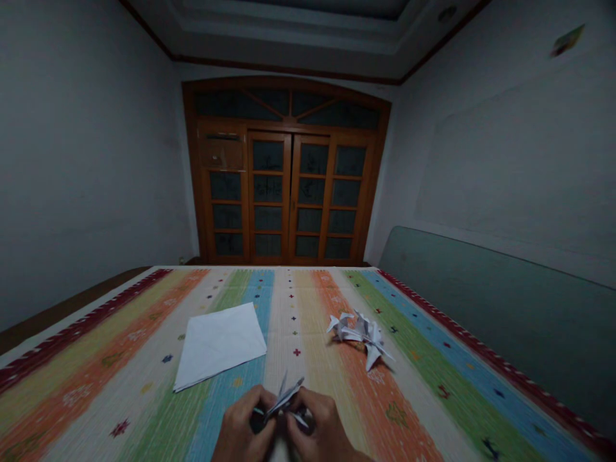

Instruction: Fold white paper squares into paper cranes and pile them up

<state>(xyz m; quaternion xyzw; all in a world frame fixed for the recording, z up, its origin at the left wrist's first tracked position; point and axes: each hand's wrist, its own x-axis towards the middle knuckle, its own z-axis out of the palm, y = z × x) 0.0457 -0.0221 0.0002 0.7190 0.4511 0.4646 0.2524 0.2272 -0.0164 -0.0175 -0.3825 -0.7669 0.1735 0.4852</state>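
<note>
Clock centred on the small folded paper piece point(285, 399) at the near middle of the striped worktop point(308, 308), 12 toward the doors point(291, 199). Left to right:

10 o'clock: white paper sheets point(221, 346), flat, edges slightly out of line, well apart from hands. Loose, so a bumped forearm or draught could skew them.

8 o'clock: left hand point(246, 420), fingers pinching the piece's left side.

Centre: the piece, between both hands, thin points sticking up. Fine detail blurred. Thin paper probably tears or creases off-line if the hands pull unevenly; dim light makes misjudged folds likelier.

4 o'clock: right hand point(315, 420), pinching its right side. Too tight a squeeze could crush points.

2 o'clock: finished-looking folded paper shapes point(360, 337), bunched, touching or overlapping; can't count. A sleeve sweep could flatten or tangle them.
</note>
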